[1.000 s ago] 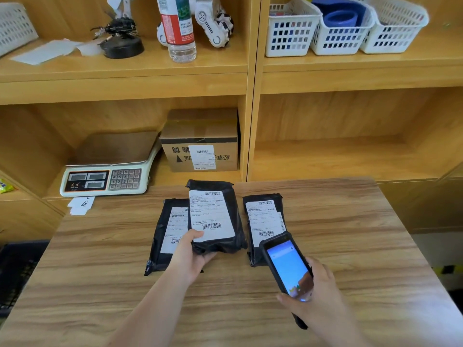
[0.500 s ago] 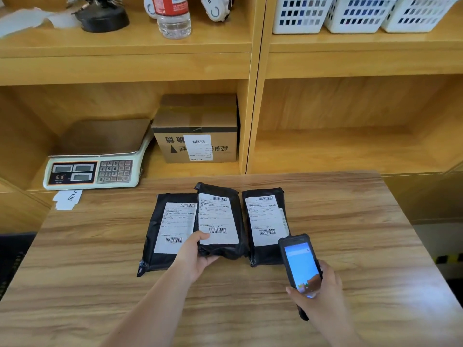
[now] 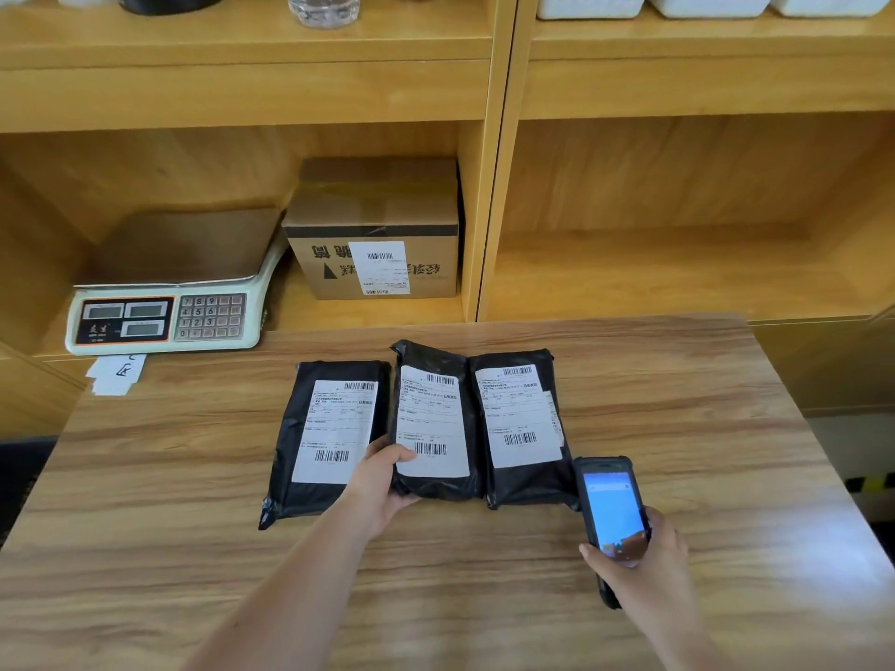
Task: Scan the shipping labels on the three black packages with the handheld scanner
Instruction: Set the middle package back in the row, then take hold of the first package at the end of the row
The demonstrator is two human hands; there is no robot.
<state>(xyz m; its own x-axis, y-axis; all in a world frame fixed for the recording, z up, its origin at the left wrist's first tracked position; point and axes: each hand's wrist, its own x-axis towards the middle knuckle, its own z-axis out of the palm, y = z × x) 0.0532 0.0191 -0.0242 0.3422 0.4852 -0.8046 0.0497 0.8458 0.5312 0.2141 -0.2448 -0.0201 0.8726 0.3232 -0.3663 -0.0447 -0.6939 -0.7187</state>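
Note:
Three black packages with white shipping labels lie side by side on the wooden table point(image 3: 726, 428): the left package point(image 3: 310, 486), the middle package point(image 3: 436, 355) and the right package point(image 3: 528, 486). My left hand point(image 3: 382, 481) grips the near left corner of the middle package, thumb on its label. My right hand point(image 3: 639, 564) holds the handheld scanner point(image 3: 611, 506), a black device with a lit blue screen, just in front of the right package's near right corner.
A weighing scale point(image 3: 164, 312) and a labelled cardboard box point(image 3: 378, 234) sit on the shelf behind the table. White paper slips point(image 3: 116, 375) lie by the scale. Baskets and a bottle stand on the upper shelf.
The middle package has come down from its raised position to lie between the other two, still in my left hand. The scanner has shifted slightly right. The view has tilted down.

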